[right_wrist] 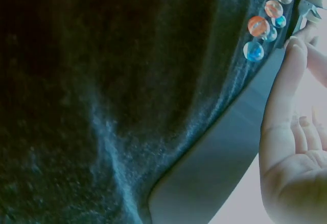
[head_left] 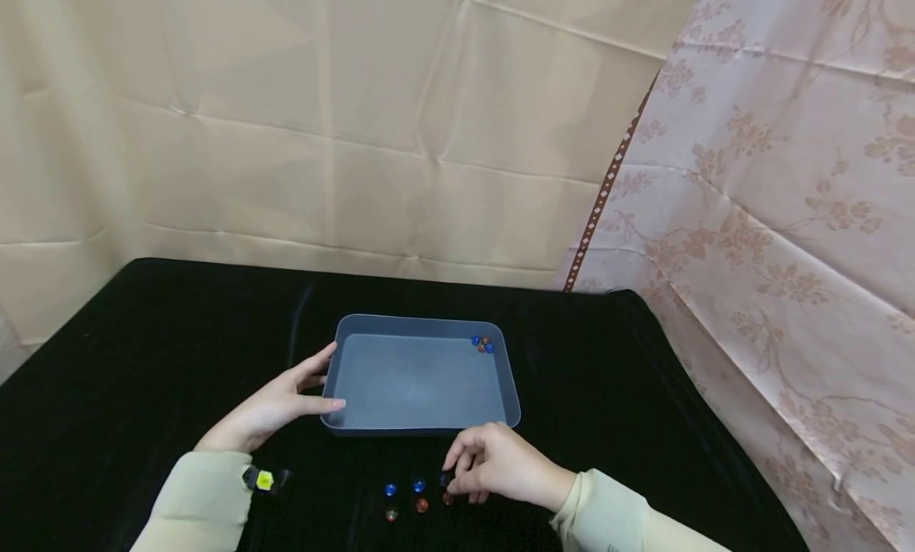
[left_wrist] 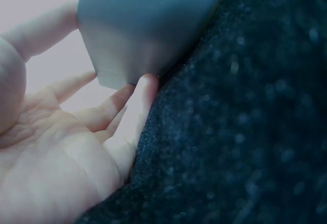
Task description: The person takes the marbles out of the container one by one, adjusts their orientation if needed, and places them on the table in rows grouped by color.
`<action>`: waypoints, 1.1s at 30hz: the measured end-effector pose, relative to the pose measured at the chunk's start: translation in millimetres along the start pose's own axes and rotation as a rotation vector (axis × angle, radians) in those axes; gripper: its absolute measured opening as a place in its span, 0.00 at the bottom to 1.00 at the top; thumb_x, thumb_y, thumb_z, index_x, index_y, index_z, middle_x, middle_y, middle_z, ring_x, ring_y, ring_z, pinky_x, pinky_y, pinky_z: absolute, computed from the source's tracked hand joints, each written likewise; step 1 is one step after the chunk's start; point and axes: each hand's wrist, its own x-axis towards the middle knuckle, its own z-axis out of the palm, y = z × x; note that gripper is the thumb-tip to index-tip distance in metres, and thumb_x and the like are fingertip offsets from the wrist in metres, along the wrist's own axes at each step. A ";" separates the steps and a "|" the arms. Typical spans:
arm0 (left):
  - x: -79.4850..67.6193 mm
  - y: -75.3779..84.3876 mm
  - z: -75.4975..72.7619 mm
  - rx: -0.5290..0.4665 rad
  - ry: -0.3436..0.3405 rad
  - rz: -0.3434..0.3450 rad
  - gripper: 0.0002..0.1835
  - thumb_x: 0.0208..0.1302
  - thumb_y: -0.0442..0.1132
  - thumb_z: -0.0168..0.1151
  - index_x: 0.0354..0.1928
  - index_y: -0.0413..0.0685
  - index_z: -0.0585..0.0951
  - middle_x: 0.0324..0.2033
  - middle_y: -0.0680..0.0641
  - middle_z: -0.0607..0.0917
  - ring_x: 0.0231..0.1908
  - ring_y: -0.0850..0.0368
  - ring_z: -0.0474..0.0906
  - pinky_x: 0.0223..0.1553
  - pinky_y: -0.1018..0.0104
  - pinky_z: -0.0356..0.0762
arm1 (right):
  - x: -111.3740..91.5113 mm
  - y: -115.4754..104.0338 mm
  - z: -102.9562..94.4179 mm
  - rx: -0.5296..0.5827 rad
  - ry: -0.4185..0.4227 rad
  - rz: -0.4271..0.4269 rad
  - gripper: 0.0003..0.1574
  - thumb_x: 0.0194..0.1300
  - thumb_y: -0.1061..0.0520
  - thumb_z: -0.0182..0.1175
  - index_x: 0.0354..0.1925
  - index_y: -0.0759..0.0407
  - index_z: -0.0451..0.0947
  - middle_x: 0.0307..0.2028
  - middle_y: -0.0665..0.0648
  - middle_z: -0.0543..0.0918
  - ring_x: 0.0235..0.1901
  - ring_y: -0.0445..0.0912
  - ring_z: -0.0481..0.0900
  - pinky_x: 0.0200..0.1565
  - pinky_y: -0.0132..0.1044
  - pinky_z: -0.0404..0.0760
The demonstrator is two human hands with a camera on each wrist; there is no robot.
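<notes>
Left hand (head_left: 281, 397) has the blue-gray tray (head_left: 407, 381) by its left wall: thumb over the rim near the front corner, other fingers along the outside. Wrist view agrees, fingertips on the outer wall. Tray sits directly right of that hand, and just beyond the right hand (head_left: 500, 466).

Right hand is down by the tray's front edge, fingers bent, thumb and index tips close together at a dark blue marble (head_left: 445, 478). Can't tell if it's pinched or only touched. The hands are well apart.

Six glass marbles on the black-covered table (head_left: 214, 330) in total, that one included: three blue in a row, three reddish ones (head_left: 422, 505) in a row nearer the person. Right end of both rows is at the right fingertips; left end reaches toward the left hand, well short of it.

Four more marbles (head_left: 475, 341), blue and reddish, clustered inside the tray's far right corner, beyond the right hand, diagonally across from the left thumb.
</notes>
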 end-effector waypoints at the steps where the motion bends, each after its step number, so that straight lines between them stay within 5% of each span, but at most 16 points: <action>1: -0.1 -0.1 0.0 0.000 0.000 0.001 0.49 0.65 0.44 0.64 0.80 0.56 0.44 0.78 0.37 0.47 0.73 0.31 0.49 0.68 0.28 0.54 | 0.1 -0.6 -0.7 -0.005 0.002 0.000 0.08 0.58 0.65 0.68 0.38 0.66 0.82 0.26 0.59 0.86 0.20 0.39 0.81 0.23 0.30 0.82; 12: -0.6 -0.5 -0.3 -0.003 -0.006 0.013 0.49 0.66 0.43 0.63 0.80 0.55 0.43 0.78 0.36 0.46 0.72 0.31 0.49 0.68 0.29 0.55 | 1.0 -11.3 -11.4 -0.034 0.042 -0.045 0.11 0.60 0.64 0.67 0.40 0.69 0.81 0.28 0.61 0.86 0.21 0.46 0.83 0.24 0.35 0.84; 33: 1.9 -3.1 -0.3 0.011 0.004 0.007 0.49 0.65 0.45 0.64 0.80 0.57 0.44 0.78 0.37 0.47 0.72 0.31 0.51 0.67 0.29 0.56 | 11.6 -17.1 -33.2 -0.121 0.120 -0.047 0.13 0.61 0.59 0.67 0.42 0.67 0.81 0.30 0.56 0.86 0.24 0.45 0.82 0.27 0.37 0.85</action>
